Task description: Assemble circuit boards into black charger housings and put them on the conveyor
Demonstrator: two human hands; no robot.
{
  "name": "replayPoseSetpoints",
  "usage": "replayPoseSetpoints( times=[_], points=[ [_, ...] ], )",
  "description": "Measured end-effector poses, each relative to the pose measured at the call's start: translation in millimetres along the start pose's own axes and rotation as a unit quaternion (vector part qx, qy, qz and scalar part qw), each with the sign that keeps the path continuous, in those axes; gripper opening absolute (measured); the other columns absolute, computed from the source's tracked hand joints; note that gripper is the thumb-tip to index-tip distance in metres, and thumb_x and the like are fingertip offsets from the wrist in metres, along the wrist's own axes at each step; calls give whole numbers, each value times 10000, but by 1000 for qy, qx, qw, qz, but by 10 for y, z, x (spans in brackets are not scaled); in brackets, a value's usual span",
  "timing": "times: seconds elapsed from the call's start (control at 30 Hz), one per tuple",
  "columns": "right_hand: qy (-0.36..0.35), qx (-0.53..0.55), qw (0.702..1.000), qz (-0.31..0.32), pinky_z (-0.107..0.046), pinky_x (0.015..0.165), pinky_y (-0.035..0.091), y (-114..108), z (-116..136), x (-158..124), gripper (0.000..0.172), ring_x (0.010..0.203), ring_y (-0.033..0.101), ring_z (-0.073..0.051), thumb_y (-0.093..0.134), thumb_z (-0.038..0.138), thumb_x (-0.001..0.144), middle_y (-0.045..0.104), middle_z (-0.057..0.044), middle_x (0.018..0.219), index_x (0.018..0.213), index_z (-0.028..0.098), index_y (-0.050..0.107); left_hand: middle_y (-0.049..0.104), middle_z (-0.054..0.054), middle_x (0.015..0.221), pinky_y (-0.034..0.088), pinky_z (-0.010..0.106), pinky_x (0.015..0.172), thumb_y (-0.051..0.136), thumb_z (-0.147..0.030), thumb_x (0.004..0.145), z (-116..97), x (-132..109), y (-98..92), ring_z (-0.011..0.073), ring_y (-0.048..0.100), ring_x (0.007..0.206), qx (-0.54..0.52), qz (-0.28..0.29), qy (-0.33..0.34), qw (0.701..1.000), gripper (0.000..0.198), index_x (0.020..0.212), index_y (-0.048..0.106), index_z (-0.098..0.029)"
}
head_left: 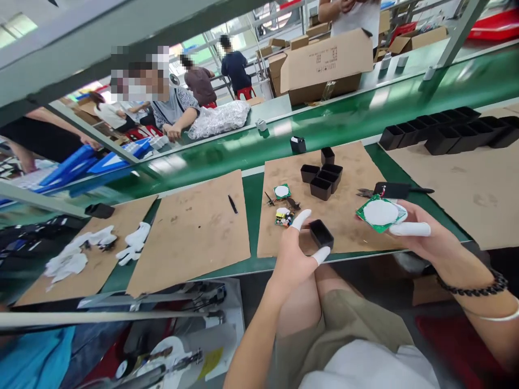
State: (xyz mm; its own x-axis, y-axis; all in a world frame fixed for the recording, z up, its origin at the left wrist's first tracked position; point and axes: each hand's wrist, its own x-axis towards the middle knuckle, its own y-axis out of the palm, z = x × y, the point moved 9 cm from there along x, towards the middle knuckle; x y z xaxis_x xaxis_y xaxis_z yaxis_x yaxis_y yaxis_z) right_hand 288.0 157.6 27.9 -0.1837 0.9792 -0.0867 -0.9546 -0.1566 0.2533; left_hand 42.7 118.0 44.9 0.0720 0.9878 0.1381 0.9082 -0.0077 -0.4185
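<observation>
My left hand (292, 249), with white finger cots on its thumb and finger, grips a small black plastic box (322, 233) at the near edge of the cardboard sheet. Between the fingers of my right hand (425, 237), also in white finger cots, is a green circuit board (380, 212) with a white round pad on top. Nearby lie another circuit board with a white round pad (282, 191) and a board with yellow and white components (284, 216). Several open black boxes (321, 188) stand beyond my hands. Nippers (365, 192) rest behind the held board.
A green conveyor belt (227, 151) runs across behind the cardboard mats, carrying a small black box (298, 144). Rows of black boxes (446, 139) stand at right. White gloves (135, 242) and a black pen (232, 204) lie at left. A person (176, 108) sits across the belt.
</observation>
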Motion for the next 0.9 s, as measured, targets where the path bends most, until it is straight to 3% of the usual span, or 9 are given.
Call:
replayPoseSetpoints(
  times=[0.1,0.33,0.4,0.5,0.57,0.63,0.73,0.8,0.9],
  points=[
    [38,54,998,-19,-411,878,654,137,-279,-110,466,887,774,-277,983,372,485,813,-29,926,907,304,797,715,110,1366,478,470,1132,831,-213,745,76,-76,81,306,669,1264,-49,28,-15,998,863,1534,481,-239],
    [38,98,994,-3,-366,798,683,290,-592,-127,505,875,791,-256,991,376,492,831,-27,950,949,269,804,702,114,1339,515,429,1085,873,-256,740,124,0,113,289,667,1235,-3,12,30,999,782,1453,556,-220],
    [22,116,993,-21,-396,848,690,257,-618,-156,498,963,799,-279,977,376,540,837,-31,1031,999,285,806,717,78,1169,551,368,948,932,-296,695,96,55,89,237,687,1037,28,-27,68,997,729,1347,618,-213],
    [-15,148,988,-49,-476,891,696,246,-596,-209,404,1039,799,-320,946,364,622,840,-22,1062,997,315,806,597,-19,824,474,282,707,948,-345,703,52,107,61,138,540,702,98,-121,104,982,423,975,660,-197],
    [-38,162,984,-60,-535,926,687,266,-564,-234,350,1093,790,-352,936,368,652,840,-25,1079,972,319,802,500,-51,738,394,265,639,908,-323,757,27,115,116,110,450,630,132,-153,112,973,370,784,558,-204],
    [-62,160,982,-79,-570,979,666,261,-523,-252,320,1158,770,-365,925,352,679,831,-26,1144,970,321,794,465,-55,745,372,261,632,892,-298,764,0,104,187,106,445,641,139,-158,117,971,420,736,482,-210],
    [-88,149,979,-110,-576,1022,648,201,-475,-267,337,1191,760,-348,908,292,703,817,-8,1204,1013,336,783,515,-26,864,444,266,694,929,-313,698,-8,66,170,130,523,738,90,-174,105,975,447,865,527,-212],
    [-87,149,980,-102,-567,1007,657,183,-466,-255,327,1170,769,-341,893,311,719,827,-9,1169,1027,327,787,590,38,1054,520,310,808,937,-309,678,6,87,154,183,612,910,35,-157,93,983,600,1145,573,-208],
    [-76,167,980,-72,-541,974,671,175,-463,-230,281,1163,774,-333,852,378,755,838,-11,1122,1024,317,799,504,153,1522,490,469,1127,915,-252,695,16,235,311,309,547,1382,-20,-37,80,996,1049,1572,339,-269]
  ],
)
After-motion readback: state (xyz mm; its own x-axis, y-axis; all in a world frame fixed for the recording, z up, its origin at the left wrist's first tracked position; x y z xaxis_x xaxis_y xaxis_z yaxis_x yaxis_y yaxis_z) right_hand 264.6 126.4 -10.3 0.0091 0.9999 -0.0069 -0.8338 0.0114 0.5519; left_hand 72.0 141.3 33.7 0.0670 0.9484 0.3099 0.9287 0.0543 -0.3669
